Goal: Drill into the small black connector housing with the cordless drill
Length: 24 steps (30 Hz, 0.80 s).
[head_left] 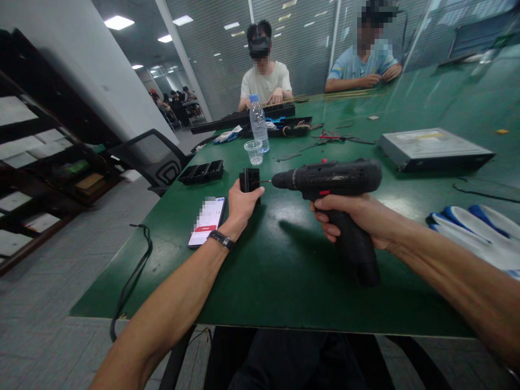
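My right hand (345,216) is wrapped round the grip of a black cordless drill (337,177), held level above the table with its bit pointing left. In my left hand (242,205) is a small black plastic part (249,181), gripped between thumb and fingers. The bit's tip reaches the right side of that part; whether it touches cannot be made out. Beside my left wrist lies a phone (208,222) with its screen lit. A black compartmented tray (202,172) rests farther left.
A water bottle (259,124) and a clear plastic cup (254,151) stand beyond my hands. A metal disc drive (436,149) and white-blue gloves (475,235) are at right. A black cable (132,276) hangs over the left edge. Two people sit across the green table (284,298).
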Available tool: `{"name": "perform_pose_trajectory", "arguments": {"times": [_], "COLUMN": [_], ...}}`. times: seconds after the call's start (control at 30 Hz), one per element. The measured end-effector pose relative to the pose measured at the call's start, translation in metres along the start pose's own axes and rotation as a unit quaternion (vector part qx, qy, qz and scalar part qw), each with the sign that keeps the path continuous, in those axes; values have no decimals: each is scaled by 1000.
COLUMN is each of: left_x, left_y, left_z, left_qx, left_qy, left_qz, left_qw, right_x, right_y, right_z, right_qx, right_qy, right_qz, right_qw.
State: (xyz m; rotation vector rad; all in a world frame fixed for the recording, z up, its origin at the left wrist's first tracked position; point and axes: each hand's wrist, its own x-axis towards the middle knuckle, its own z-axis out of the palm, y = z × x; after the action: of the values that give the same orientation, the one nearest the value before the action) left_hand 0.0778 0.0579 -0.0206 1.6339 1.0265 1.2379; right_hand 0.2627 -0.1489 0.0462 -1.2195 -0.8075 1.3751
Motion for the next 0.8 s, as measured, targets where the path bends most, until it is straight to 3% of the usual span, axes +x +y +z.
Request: {"name": "perform_pose_trajectory", "arguments": {"times": [0.8], "left_x": [-1], "left_y": [2], "left_z": [0], "left_qx": [1], "left_qy": [-1], "left_qz": [-2], "left_qw": [1000], "right_x": [-1], "right_y": [0], "right_z": [1], "right_qx": [-6], "right_qy": [-4], "right_qz": [-2], "right_qw": [1000]}}
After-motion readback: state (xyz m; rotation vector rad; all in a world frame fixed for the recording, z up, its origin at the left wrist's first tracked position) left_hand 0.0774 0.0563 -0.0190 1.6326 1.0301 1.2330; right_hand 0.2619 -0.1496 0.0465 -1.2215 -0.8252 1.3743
